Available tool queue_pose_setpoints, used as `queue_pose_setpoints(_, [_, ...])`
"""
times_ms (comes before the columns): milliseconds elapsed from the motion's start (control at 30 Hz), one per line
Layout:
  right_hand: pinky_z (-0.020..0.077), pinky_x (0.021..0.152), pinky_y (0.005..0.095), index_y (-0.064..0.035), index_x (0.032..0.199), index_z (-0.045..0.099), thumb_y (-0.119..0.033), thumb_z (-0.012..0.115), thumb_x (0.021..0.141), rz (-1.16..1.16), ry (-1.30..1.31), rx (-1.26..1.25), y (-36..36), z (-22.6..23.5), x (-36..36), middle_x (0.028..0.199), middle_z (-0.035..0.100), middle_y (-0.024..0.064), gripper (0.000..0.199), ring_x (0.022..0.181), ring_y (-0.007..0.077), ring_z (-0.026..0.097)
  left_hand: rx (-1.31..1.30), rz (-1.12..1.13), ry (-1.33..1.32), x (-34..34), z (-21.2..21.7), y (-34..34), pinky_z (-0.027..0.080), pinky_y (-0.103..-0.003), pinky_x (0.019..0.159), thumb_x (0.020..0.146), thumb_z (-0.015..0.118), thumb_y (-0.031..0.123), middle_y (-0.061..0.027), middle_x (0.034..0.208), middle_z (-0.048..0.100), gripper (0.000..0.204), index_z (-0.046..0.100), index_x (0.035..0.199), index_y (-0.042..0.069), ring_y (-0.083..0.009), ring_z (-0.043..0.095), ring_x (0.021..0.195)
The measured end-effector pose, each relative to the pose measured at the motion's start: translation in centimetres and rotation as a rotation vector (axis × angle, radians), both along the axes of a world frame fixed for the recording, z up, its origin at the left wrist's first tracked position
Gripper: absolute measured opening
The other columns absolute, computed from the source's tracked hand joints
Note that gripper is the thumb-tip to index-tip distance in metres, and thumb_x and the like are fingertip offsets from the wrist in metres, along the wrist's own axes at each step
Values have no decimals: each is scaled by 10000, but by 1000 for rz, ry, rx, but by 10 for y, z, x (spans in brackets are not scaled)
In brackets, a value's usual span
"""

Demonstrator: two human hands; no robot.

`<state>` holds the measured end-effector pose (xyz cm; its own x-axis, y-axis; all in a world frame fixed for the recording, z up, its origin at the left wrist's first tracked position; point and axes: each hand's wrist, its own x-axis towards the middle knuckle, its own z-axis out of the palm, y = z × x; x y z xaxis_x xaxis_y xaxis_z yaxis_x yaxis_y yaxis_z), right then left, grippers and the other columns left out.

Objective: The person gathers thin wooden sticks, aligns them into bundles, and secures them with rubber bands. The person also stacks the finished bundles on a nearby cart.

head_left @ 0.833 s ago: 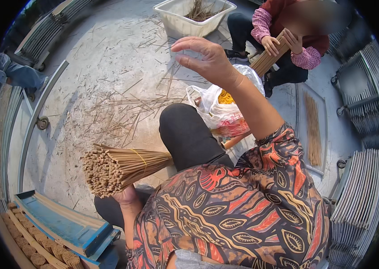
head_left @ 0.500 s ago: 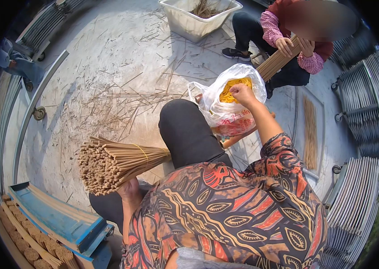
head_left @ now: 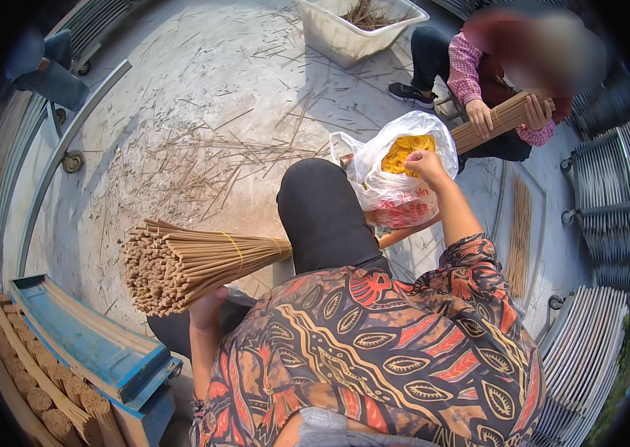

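A thick bundle of brown incense sticks [head_left: 181, 264] lies across my left side, its blunt ends fanned out to the left. Yellow rubber bands [head_left: 234, 252] circle it toward its narrow end, by my dark-trousered knee. My left hand [head_left: 209, 304] holds the bundle from beneath; the sticks hide most of its fingers. Right of my knee stands an open white plastic bag [head_left: 382, 182] full of loose yellow rubber bands [head_left: 401, 151]. My right hand [head_left: 427, 165] is at its mouth, fingertips pinched together against the bands. Whatever sits between those fingertips is too small to make out.
Opposite me, a seated co-worker grips another stick bundle [head_left: 490, 123]. A white tub [head_left: 352, 41] with sticks stands at the far side. Loose sticks [head_left: 233, 160] litter the floor. A blue metal trough [head_left: 91, 335] is at lower left, wheeled racks [head_left: 606, 179] at right.
The view has shifted slightly. My right hand stays at the bag of bands, and my left still supports the bundle. The co-worker's hands have moved along their bundle, which now lies flatter.
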<state>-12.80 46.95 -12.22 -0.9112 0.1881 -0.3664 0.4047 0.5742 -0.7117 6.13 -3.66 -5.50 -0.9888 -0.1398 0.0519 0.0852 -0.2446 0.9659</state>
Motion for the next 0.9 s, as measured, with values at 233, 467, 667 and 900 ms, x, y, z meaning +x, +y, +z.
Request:
queue_pose_setpoints(233, [438, 634, 232, -87, 801, 619, -91, 687, 719, -209, -41, -294, 4, 41, 0, 775, 610, -10, 107, 678, 99, 546, -372, -250, -387, -16, -25, 11, 433, -333, 907, 700, 752, 117, -48, 1086, 587, 479, 557, 1131, 41, -185, 538, 997])
queue_pose_setpoints(467, [410, 626, 234, -86, 821, 627, -147, 703, 728, -209, -45, -301, 6, 55, 5, 761, 614, -4, 135, 676, 90, 535, -13, -216, -102, -10, 23, -21, 354, -370, 1012, 661, 800, 297, -80, 1255, 504, 758, 439, 1272, 28, -209, 460, 1164])
queue_pose_setpoints(667, [390, 604, 241, -68, 799, 643, -145, 709, 715, -128, 2, -348, -7, 68, -1, 750, 623, 5, 132, 654, 88, 520, -88, -203, 139, -21, 16, -31, 304, -381, 1056, 613, 800, 495, -100, 1321, 433, 944, 360, 1321, 51, -235, 377, 1256])
queue_pose_setpoints(900, [453, 603, 213, 13, 853, 640, -91, 680, 769, 85, 155, -425, -81, 119, -8, 748, 609, 13, 140, 655, 84, 567, 177, -251, 211, -50, 54, 6, 340, -438, 1020, 628, 709, 475, -192, 1370, 349, 980, 222, 1385, 87, -316, 396, 1220])
